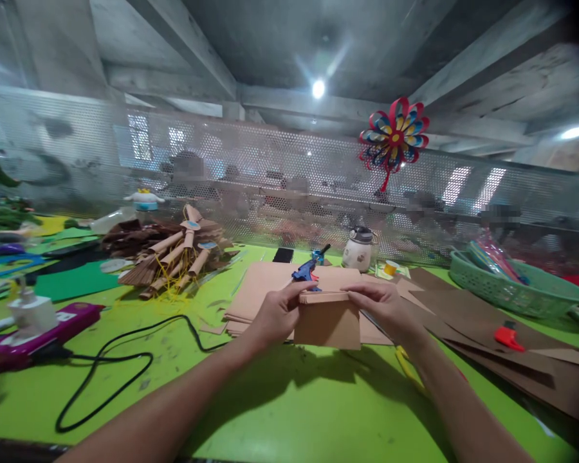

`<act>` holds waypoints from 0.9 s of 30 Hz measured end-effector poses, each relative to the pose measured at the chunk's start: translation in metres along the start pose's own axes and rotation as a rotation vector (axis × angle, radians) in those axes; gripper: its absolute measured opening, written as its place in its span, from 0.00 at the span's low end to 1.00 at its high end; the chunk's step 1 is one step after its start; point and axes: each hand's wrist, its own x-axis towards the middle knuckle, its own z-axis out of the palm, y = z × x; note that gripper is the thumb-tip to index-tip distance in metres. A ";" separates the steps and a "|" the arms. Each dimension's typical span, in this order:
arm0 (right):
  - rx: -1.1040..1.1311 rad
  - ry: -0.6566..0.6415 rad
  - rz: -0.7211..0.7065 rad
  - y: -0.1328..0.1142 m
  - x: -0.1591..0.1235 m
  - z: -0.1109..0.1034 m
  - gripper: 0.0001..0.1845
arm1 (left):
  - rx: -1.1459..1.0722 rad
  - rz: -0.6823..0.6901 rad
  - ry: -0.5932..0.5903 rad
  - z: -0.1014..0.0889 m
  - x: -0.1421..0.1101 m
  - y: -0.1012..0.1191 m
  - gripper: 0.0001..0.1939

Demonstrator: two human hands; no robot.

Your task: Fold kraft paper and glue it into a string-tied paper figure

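Between my two hands is a piece of tan craft paper (328, 325) with a folded band along its top edge. My left hand (278, 315) pinches the left end of the fold, thumb on top. At the right end, my right hand (383, 305) grips the same fold between thumb and fingers. The lower part of the sheet hangs down towards me. Behind it lies a stack of tan paper sheets (251, 289) on the green table. A blue glue gun (305, 271) rests on that stack, just past my left thumb; its nozzle is partly hidden.
At left are a purple power strip (77, 331) with a black cord (149, 321) and a pile of rolled paper pieces (178, 257). Brown sheets (473, 315), an orange-red tool (509, 336) and a green basket (525, 283) lie right. A white jar (357, 251) stands behind.
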 end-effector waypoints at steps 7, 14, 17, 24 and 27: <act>0.435 -0.039 0.219 0.023 0.008 0.011 0.11 | -0.208 -0.169 -0.045 0.007 0.007 -0.004 0.12; 0.637 -0.136 0.335 0.036 0.006 0.017 0.12 | -0.249 -0.205 -0.022 0.008 0.004 0.000 0.13; 0.670 -0.126 0.330 0.037 0.005 0.018 0.11 | -0.186 -0.117 -0.016 0.009 0.001 0.003 0.11; 0.539 -0.053 0.177 0.027 0.003 0.008 0.09 | -0.106 -0.042 -0.024 0.011 -0.004 0.015 0.14; 0.434 0.000 0.097 0.024 0.002 0.004 0.10 | -0.171 -0.077 -0.064 0.008 -0.006 0.020 0.14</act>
